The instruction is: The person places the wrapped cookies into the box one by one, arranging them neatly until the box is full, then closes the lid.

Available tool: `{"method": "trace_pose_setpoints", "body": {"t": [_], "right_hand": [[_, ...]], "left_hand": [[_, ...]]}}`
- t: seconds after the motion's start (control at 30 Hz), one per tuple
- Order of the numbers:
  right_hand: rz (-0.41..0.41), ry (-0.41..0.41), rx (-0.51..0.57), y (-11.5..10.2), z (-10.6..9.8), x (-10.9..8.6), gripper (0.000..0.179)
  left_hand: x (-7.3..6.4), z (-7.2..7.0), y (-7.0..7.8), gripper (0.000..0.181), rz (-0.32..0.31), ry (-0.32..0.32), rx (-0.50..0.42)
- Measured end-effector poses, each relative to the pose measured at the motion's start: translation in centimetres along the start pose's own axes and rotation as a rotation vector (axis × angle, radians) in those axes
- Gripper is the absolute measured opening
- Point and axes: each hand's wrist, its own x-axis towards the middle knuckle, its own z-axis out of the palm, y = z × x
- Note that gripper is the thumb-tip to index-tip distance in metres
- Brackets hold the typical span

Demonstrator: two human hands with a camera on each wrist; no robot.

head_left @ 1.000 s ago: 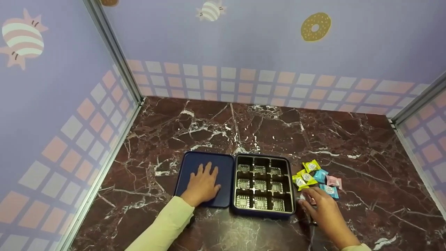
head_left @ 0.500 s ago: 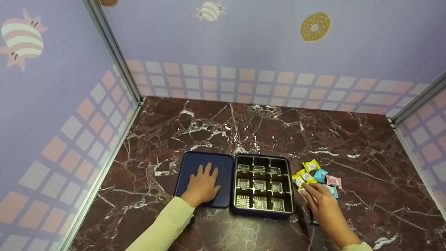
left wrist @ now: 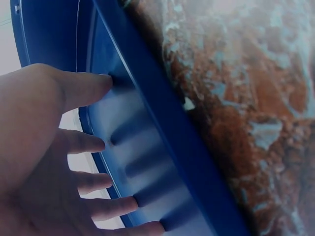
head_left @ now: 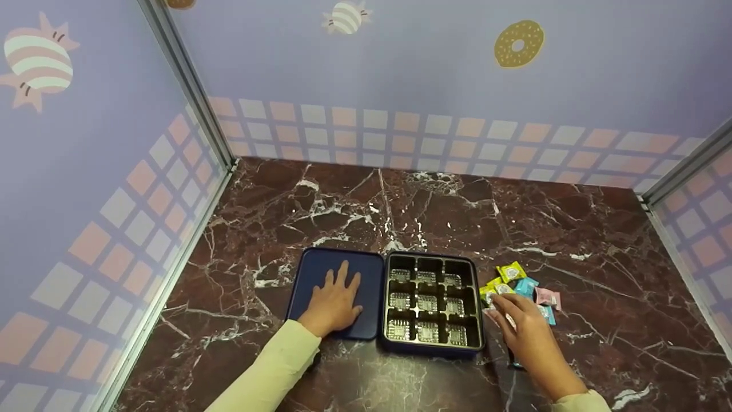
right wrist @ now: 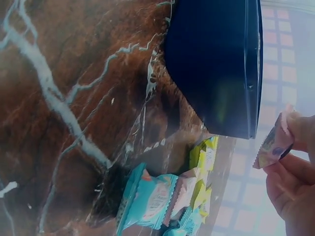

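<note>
My left hand [head_left: 333,306] rests with fingers spread on a dark blue lid [head_left: 311,264]. In the left wrist view its fingertips touch the lid's inner face, beside the raised rim. My right hand [head_left: 532,337] pinches a pink-wrapped candy [right wrist: 275,143] between thumb and fingers, raised above the table near the tin. The open blue tin [head_left: 432,350] stands right of the lid, its gold-dark tray divided into several bare square compartments. Beyond the right hand lie more wrapped candies: a yellow candy [head_left: 510,271], a blue candy [head_left: 526,286] and a pink candy [head_left: 548,297], among others partly hidden by the hand.
All of this stands on a dark red marbled table [head_left: 354,212]. Purple patterned panels [head_left: 423,74] close off the back and both sides, with a metal post [head_left: 189,80] at the left corner. A small dark object [head_left: 514,360] shows partly behind the right wrist.
My right hand has closed its fingers on the pink candy and lifted it, moving slightly forward and up toward the tin. The left hand has barely moved on the lid.
</note>
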Motion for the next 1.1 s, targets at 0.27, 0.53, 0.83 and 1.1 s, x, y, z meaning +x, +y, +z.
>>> {"method": "trace_pose_setpoints", "body": {"t": [0.27,0.53,0.83,1.1], "right_hand": [[-0.030,-0.021,-0.014,-0.1,0.3,0.6,0.033],[-0.043,-0.031,-0.011,-0.9,0.7,1.6,0.034],[-0.044,-0.045,0.018,-2.0,1.6,2.5,0.037],[-0.044,-0.060,0.012,-2.1,2.1,2.5,0.037]], "left_hand": [[0.0,-0.1,0.1,0.066,-0.006,-0.015,0.025],[0.2,-0.2,-0.1,0.067,0.001,-0.033,-0.029],[0.1,-0.5,-0.6,0.068,0.010,-0.083,-0.032],[0.3,-0.5,-0.4,0.069,0.013,-0.100,-0.016]]}}
